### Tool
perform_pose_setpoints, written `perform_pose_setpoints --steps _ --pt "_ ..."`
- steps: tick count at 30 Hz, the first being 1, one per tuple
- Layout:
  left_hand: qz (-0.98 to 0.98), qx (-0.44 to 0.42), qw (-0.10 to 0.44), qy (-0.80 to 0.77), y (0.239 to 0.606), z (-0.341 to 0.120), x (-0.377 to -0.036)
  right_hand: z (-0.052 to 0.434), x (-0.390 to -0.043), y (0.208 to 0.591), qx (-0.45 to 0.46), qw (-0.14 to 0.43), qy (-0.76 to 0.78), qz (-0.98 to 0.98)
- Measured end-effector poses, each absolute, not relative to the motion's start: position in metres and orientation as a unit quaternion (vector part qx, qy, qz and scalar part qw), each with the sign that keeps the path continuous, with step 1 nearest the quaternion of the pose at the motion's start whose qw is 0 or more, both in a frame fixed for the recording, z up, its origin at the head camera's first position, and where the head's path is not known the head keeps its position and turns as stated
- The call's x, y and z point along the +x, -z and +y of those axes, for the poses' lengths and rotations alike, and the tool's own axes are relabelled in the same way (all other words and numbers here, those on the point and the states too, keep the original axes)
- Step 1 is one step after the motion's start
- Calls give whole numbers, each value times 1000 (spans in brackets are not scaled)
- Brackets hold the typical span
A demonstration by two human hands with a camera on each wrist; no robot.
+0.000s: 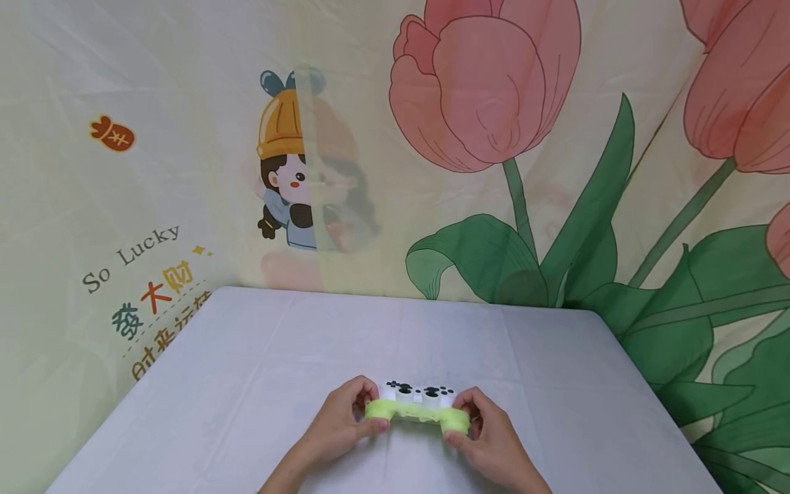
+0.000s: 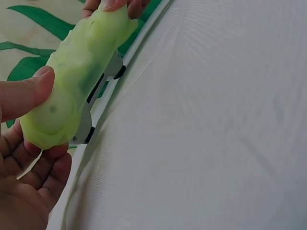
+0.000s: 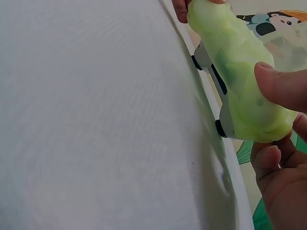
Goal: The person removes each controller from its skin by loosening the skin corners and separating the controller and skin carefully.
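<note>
A white game controller point(image 1: 417, 394) with black buttons and sticks is held between both hands near the front of the table. A yellow-green, translucent, soft cover point(image 1: 416, 410) wraps its near side and both handles; the button face stays bare. My left hand point(image 1: 342, 415) pinches the left handle through the cover, thumb on the near side and fingers beyond. On the right handle my right hand point(image 1: 492, 436) has a like pinch. In the left wrist view the cover point(image 2: 86, 72) looks wrinkled, with the controller's dark shoulder buttons jutting out. The right wrist view shows the same cover point(image 3: 240, 67).
A white cloth covers the table point(image 1: 370, 343). Behind it hangs a printed curtain point(image 1: 345, 41) with pink tulips, green leaves, a cartoon figure and lettering, meeting the table's back edge.
</note>
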State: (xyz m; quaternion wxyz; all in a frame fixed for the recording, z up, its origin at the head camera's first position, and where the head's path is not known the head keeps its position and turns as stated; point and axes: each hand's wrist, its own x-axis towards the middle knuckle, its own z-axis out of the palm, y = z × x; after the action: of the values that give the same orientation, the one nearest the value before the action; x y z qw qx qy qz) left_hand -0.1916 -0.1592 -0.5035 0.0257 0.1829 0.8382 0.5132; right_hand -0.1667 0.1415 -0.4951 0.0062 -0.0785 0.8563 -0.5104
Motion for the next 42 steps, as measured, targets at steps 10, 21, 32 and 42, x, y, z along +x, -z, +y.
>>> perform_pose_setpoints --steps 10,21,32,42 --pt "845 182 22 -501 502 -159 -190 139 -166 496 -64 0 518 853" --pt "848 179 26 -499 502 -159 -191 135 -166 498 -47 -8 510 859" --pt "853 176 22 -490 501 -157 -189 133 -167 499 -35 -15 501 865" --pt "854 170 21 -492 499 -157 -189 133 -168 502 -40 -17 500 865"
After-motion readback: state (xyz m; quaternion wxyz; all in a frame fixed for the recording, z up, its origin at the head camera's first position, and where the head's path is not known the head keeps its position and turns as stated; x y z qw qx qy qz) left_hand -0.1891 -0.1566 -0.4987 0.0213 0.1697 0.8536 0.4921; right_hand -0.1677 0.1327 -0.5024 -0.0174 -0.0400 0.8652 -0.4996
